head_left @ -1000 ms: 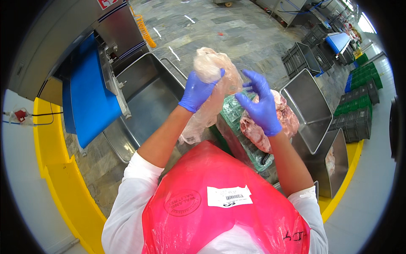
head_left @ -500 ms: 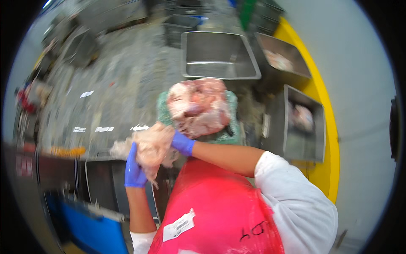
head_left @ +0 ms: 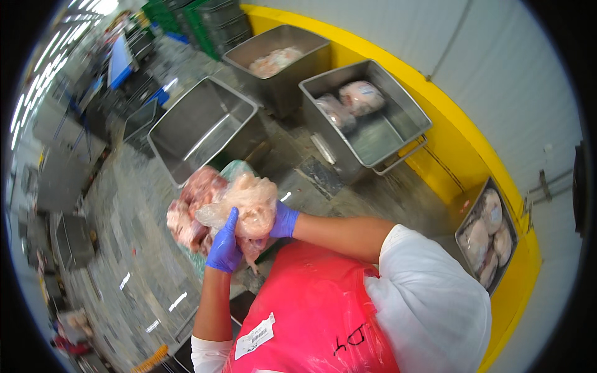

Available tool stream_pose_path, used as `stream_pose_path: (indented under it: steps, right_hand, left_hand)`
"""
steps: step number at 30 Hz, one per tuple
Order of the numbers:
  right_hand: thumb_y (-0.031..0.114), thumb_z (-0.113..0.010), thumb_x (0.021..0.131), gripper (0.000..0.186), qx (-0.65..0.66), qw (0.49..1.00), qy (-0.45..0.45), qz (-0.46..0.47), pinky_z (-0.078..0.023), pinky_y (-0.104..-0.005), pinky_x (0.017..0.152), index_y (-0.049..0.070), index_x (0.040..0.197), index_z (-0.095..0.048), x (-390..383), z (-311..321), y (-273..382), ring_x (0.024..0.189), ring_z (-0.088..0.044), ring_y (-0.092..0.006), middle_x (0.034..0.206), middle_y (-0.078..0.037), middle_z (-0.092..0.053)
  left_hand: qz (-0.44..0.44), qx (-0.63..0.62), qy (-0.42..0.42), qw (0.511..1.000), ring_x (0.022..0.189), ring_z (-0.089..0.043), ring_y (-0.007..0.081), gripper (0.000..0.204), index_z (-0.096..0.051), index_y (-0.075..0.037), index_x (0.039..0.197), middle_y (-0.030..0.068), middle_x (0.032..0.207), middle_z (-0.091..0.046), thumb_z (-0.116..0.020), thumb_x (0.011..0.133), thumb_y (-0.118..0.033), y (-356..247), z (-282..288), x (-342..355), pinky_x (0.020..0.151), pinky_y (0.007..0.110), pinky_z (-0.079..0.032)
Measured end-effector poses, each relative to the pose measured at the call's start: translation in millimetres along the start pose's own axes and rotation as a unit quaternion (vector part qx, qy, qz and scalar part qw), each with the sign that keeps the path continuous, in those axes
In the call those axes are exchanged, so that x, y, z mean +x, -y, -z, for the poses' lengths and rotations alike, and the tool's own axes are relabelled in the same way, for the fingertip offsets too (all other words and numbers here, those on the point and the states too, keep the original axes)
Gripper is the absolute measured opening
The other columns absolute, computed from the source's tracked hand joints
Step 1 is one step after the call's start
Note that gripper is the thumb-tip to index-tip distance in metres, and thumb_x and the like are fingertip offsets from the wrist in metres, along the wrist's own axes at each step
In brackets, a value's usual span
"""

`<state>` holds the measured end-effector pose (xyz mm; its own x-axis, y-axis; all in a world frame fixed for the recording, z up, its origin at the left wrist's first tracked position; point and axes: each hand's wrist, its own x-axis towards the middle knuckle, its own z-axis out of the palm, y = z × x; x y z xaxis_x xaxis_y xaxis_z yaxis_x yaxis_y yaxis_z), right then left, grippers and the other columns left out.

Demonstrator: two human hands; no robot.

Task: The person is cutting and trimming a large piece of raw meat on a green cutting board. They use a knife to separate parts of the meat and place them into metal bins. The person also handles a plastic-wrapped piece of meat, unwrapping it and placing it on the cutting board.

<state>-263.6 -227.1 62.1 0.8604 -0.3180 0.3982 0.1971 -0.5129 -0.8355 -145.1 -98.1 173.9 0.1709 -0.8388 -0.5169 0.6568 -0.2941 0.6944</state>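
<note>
Plainly, both hands (head_left: 224, 252) (head_left: 285, 221) hold plastic (head_left: 254, 202); the apron (head_left: 311, 286) bears a label (head_left: 255, 336) and lettering (head_left: 350, 339).

The left gloved hand (head_left: 225, 250) and right gloved hand (head_left: 284, 222) are violet-blue, the bagged piece (head_left: 254, 205) is pale pink, the adjacent meat (head_left: 191, 217) is mottled red and white, the apron (head_left: 317, 304) is bright red, the sleeves (head_left: 432, 286) are white, and the kerb (head_left: 460, 146) is yellow.

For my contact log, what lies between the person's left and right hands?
The head view shows a pale, crumpled plastic bundle between the left hand and right hand.
</note>
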Motion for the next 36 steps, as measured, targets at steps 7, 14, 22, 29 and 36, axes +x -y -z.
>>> stream_pose_path:
  steps: [7,14,22,29,36]
  right_hand:
    - [0.033,-0.049,0.108,0.042,0.454,0.849,-0.263,-0.065,-0.039,-0.0411,0.119,0.011,0.143,-0.053,-106.6,126.2,-20.7,0.133,-0.051,-0.0266,0.144,-0.008,-0.056]
    - [0.039,-0.054,0.104,0.049,-0.035,0.939,-0.305,-0.153,-0.04,-0.0424,0.119,0.011,0.144,-0.051,-162.3,224.1,-21.2,0.134,-0.052,-0.0295,0.143,-0.011,-0.056]
    - [0.043,-0.059,0.101,0.064,-0.197,0.933,-0.213,-0.212,-0.028,-0.0468,0.126,0.014,0.155,-0.043,-181.6,261.0,-54.0,0.146,-0.041,-0.0321,0.158,-0.012,-0.046]
    - [0.049,-0.058,0.1,0.064,-0.319,0.925,-0.141,-0.151,-0.031,-0.0479,0.123,0.014,0.152,-0.047,-147.0,267.0,-65.8,0.143,-0.043,-0.034,0.153,-0.014,-0.049]
    - [0.052,-0.056,0.099,0.068,-0.28,0.943,-0.11,-0.141,-0.03,-0.0483,0.124,0.014,0.154,-0.043,-149.5,267.4,-135.7,0.144,-0.04,-0.0339,0.155,-0.013,-0.047]
  left_hand:
    - [0.039,0.311,0.066,0.947,0.096,-0.067,0.0221,0.048,-0.065,0.002,0.122,0.0109,0.115,-0.07,-0.072,0.098,-0.039,12.2,-144.1,78.9,0.083,0.034,-0.054]
    - [-0.259,0.573,-0.035,0.777,0.094,-0.061,0.0263,0.056,-0.062,0.003,0.116,0.0139,0.096,-0.061,-0.083,0.087,-0.041,58.8,-215.9,160.7,0.085,0.039,-0.051]
    - [-0.166,0.493,-0.008,0.854,0.098,-0.063,0.0164,0.051,-0.061,0.002,0.117,0.0114,0.105,-0.067,-0.077,0.094,-0.04,57.2,-251.2,187.5,0.087,0.035,-0.053]
    - [-0.222,0.427,0.019,0.876,0.104,-0.067,0.0211,0.045,-0.065,-0.001,0.124,0.0133,0.118,-0.068,-0.075,0.096,-0.035,16.4,-230.7,139.0,0.091,0.036,-0.055]
    - [-0.234,0.372,-0.13,0.889,0.09,-0.068,0.0124,0.028,-0.07,-0.001,0.117,0.0042,0.105,-0.072,-0.072,0.098,-0.02,-3.2,-99.6,64.2,0.082,0.032,-0.056]
